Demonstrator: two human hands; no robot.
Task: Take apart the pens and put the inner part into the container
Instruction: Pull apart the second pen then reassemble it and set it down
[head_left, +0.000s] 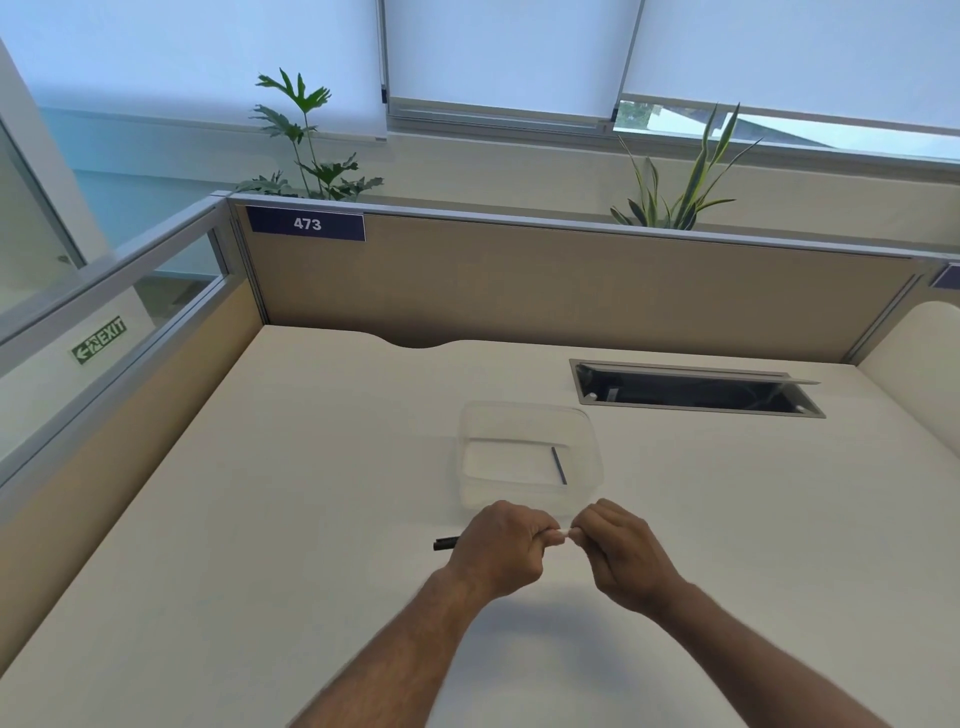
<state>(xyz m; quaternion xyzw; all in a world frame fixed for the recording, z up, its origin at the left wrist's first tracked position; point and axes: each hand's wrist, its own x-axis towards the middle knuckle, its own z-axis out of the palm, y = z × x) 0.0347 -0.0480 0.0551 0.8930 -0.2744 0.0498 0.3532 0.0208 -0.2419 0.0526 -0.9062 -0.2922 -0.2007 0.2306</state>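
Both hands hold one pen (562, 535) level above the white desk, just in front of the container. My left hand (501, 548) is closed around its barrel; a black end (445, 543) sticks out to the left of the fist. My right hand (621, 553) pinches the other end, and a short white stretch of pen shows between the two hands. The clear plastic container (530, 496) sits on the desk beyond the hands. Inside it, near its right wall, lies one thin dark pen refill (559, 465).
An open cable hatch (696, 389) is cut into the desk at the back right. Beige partition walls (571, 280) close the desk at the back and left. Plants stand behind the partition. The white desk top (311, 467) spreads around the container.
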